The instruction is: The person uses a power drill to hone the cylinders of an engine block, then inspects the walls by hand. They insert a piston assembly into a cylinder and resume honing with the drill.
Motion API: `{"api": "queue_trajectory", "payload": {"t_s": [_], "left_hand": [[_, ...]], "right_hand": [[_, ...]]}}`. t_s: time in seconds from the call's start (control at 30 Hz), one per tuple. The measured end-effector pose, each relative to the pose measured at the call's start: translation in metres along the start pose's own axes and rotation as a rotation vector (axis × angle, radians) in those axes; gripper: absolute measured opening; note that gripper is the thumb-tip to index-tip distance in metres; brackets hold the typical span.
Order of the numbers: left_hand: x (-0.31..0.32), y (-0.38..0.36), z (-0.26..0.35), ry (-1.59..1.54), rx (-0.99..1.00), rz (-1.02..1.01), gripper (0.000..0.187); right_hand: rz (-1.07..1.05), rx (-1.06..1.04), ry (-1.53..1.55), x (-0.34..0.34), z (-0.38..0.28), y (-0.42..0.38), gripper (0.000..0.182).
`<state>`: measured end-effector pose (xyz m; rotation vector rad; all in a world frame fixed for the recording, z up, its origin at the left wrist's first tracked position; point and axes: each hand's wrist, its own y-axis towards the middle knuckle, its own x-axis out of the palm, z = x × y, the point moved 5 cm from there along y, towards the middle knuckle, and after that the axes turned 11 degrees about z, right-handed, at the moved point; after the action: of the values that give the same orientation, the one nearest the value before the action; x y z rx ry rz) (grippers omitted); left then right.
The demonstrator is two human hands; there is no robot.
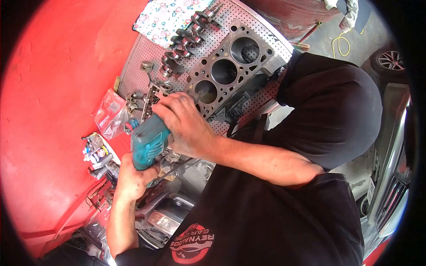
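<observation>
A teal power drill (151, 137) lies across both my hands, its nose toward the engine block (237, 66). My left hand (133, 177) is closed round the handle at the rear. My right hand (184, 122) wraps over the front of the drill, beside the nearest cylinder bore (206, 91). A small part of the tool at the drill's nose shows past my fingers at that bore; the rest is hidden. Two more bores lie open beyond it. The block rests on a perforated metal bench top (133, 55).
A crankshaft (186, 42) lies behind the block, beside a floral cloth (175, 17). Near a piston (147, 66) are loose engine parts, a red plastic bag (110, 113) and several bottles (98, 153). A red panel (53, 111) borders the left; a yellow cord (341, 46) lies on the floor.
</observation>
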<state>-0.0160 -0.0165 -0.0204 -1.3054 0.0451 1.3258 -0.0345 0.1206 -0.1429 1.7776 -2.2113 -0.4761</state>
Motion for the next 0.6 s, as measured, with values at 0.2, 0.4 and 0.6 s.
{"api": "queue_trajectory", "payload": {"t_s": [0.2, 0.4, 0.6], "left_hand": [[-0.001, 0.007, -0.005, 0.053, -0.021, -0.008, 0.014], [0.007, 0.013, -0.009, 0.036, -0.009, -0.01, 0.015], [-0.001, -0.003, 0.0, -0.014, -0.002, 0.0, 0.015]], "right_hand": [[0.03, 0.015, 0.032, 0.001, 0.006, 0.001, 0.082], [0.047, 0.022, 0.009, 0.0, 0.013, -0.005, 0.076], [0.029, 0.0, 0.024, -0.004, -0.003, 0.004, 0.073]]}}
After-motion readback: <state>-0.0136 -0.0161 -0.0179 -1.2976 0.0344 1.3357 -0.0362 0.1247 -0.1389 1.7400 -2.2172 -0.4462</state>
